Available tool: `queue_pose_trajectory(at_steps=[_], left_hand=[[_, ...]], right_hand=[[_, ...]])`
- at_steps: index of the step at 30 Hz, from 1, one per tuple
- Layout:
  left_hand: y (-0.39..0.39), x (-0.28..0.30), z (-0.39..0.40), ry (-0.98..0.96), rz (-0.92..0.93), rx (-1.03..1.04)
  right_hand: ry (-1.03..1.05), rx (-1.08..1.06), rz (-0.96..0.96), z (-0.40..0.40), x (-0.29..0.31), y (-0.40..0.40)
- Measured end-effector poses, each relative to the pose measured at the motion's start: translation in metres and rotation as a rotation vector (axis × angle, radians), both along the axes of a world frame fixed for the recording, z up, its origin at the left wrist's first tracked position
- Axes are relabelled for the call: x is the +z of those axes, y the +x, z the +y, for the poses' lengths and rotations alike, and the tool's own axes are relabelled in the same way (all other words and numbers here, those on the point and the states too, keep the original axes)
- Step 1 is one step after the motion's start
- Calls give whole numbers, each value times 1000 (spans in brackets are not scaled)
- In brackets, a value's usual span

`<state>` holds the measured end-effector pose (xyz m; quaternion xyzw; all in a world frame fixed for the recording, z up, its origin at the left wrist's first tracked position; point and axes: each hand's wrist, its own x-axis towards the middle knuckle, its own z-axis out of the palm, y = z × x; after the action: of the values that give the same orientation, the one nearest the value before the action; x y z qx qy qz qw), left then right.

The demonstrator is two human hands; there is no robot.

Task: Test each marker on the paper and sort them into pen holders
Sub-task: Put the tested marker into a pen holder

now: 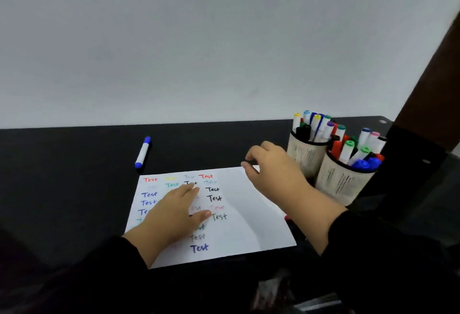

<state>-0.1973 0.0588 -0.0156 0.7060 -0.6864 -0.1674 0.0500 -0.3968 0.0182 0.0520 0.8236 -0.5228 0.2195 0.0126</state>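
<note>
A person's left hand [174,211] lies flat, fingers straight, on the paper [249,214] covered in coloured "Test" marks, while the right hand [271,167], fingers loosely curled and holding nothing visible, hovers at the sheet's far corner. Two pen holders [307,157] [341,182] packed with markers stand at right. One blue marker [143,152] lies apart on the black table [74,177] before a grey wall [199,40].

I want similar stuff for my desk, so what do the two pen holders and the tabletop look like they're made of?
The pen holders look like beige fabric or printed paper with dark rims, matte; which one is unclear. The tabletop looks like smooth matte black laminate or painted board, showing no grain.
</note>
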Motion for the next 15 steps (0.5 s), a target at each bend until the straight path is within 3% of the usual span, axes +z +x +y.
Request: queue_pose_trajectory(at_steps=[6, 15], left_hand=[[70, -3, 10, 85, 12, 110], [112, -14, 13, 83, 75, 68]], right_hand=[[111, 187, 52, -32, -18, 82], [194, 440, 275, -97, -34, 188]])
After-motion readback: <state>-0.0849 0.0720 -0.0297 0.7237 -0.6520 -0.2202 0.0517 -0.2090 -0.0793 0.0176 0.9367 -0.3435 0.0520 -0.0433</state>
